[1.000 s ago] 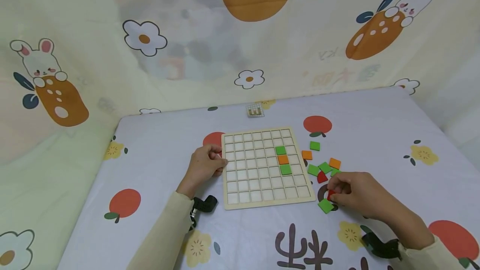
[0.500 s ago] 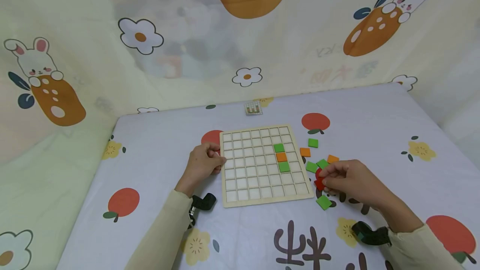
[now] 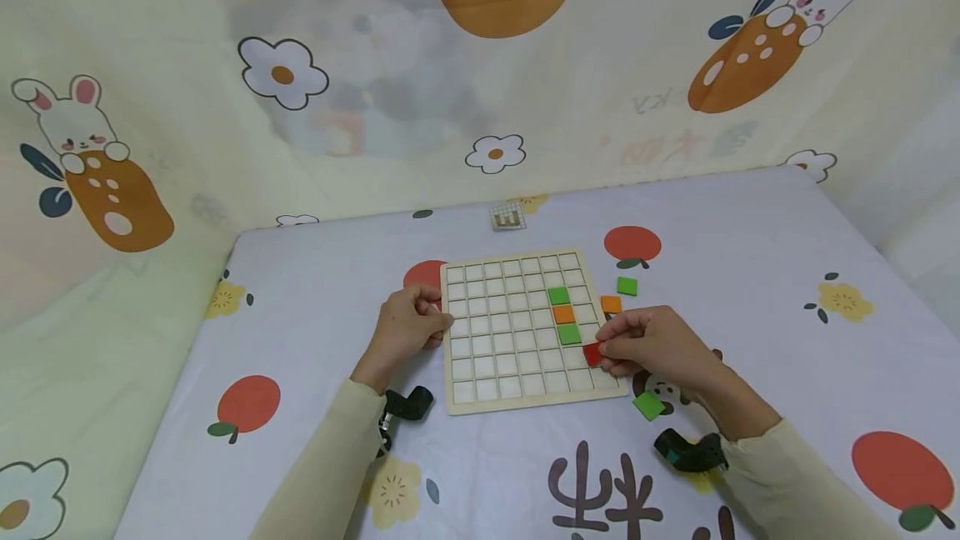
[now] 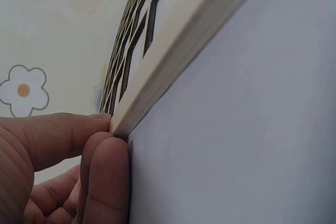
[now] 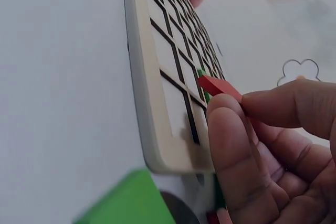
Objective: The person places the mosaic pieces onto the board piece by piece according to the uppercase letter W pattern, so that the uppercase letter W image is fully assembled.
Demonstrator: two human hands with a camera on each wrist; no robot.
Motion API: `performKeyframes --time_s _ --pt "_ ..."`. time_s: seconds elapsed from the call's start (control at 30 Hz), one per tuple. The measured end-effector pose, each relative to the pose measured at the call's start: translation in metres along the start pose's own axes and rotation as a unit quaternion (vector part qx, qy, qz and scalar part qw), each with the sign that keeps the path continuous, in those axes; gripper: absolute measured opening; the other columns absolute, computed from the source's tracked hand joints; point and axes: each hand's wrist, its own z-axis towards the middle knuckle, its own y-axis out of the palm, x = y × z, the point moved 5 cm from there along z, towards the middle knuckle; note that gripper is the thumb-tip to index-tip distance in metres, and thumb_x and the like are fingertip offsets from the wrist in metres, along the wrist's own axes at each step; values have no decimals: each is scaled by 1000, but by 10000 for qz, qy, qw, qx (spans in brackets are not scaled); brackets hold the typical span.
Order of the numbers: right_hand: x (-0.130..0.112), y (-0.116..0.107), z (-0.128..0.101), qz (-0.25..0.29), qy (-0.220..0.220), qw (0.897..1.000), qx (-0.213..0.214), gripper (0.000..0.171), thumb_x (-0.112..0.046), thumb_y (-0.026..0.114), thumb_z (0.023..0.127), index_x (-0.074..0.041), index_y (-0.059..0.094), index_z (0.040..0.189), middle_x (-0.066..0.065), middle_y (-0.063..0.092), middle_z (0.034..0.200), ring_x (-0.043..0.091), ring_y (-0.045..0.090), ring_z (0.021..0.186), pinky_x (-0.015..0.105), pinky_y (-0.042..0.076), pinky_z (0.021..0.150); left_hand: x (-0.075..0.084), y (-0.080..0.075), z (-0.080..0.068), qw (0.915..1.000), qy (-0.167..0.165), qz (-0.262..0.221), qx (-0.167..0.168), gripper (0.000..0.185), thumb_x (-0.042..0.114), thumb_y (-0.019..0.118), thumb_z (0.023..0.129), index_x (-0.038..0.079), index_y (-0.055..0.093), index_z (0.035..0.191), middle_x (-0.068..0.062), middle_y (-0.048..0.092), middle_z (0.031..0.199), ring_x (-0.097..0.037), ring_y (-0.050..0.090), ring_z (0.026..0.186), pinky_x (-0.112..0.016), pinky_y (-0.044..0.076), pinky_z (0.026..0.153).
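A square wooden grid board (image 3: 480,402) lies on the cloth. Two green tiles (image 3: 569,334) and one orange tile (image 3: 563,314) sit in a column of its cells, toward the right. My left hand (image 3: 401,327) pinches the board's left edge; in the left wrist view the thumb (image 4: 63,137) lies at the top of the rim and the fingertips (image 4: 107,177) at its side. My right hand (image 3: 660,344) pinches a red tile (image 3: 592,354) between thumb and fingers, over the right-hand cells. The right wrist view shows the red tile (image 5: 218,86) tilted above the grid.
Right of the board lie loose tiles: a green tile (image 3: 627,286), an orange tile (image 3: 611,304) and a nearer green tile (image 3: 648,405). My right hand hides others. A small grid-patterned card (image 3: 507,216) lies behind the board. A printed curtain (image 3: 375,107) stands behind the table.
My right hand has picked the red tile out of the loose pile and carried it left over the board's right side. The left hand has stayed at the board's edge.
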Motion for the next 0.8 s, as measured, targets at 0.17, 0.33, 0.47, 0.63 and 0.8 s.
performKeyframes --time_s 0.17,0.33,0.47,0.63,0.8 --pt "-1 7 5 37 181 9998 64 25 -13 71 88 6 65 104 15 71 88 24 71 72 32 60 66 -1 0 0 10000 -20 -26 -3 38 7 77 82 5 58 114 -11 59 85 -19 63 64 -29 58 60" --pt "-2 14 9 152 275 9995 104 23 -10 70 88 7 65 103 15 70 86 23 71 72 32 60 66 -1 0 0 10000 -32 -46 -15 38 7 77 81 6 58 114 -11 59 84 -19 63 64 -29 58 60" --pt "-2 18 11 212 328 9992 112 22 -10 70 88 6 64 102 15 70 85 22 70 72 32 60 66 -1 0 0 10000 -46 -39 -25 38 7 77 81 5 58 114 -11 60 85 -19 63 64 -29 58 60" --pt "-3 21 12 159 410 9989 183 21 -10 71 87 5 65 101 14 71 84 21 69 70 31 60 65 -1 0 1 10000 -46 -1 -8 38 7 77 81 5 58 114 -10 61 86 -19 63 64 -29 58 60" --pt "-5 23 14 68 452 9987 222 19 -10 71 87 4 66 99 14 70 82 21 68 69 32 60 64 -1 0 1 10000 -68 -16 9 38 7 78 81 6 59 114 -10 59 85 -19 63 64 -29 58 59"
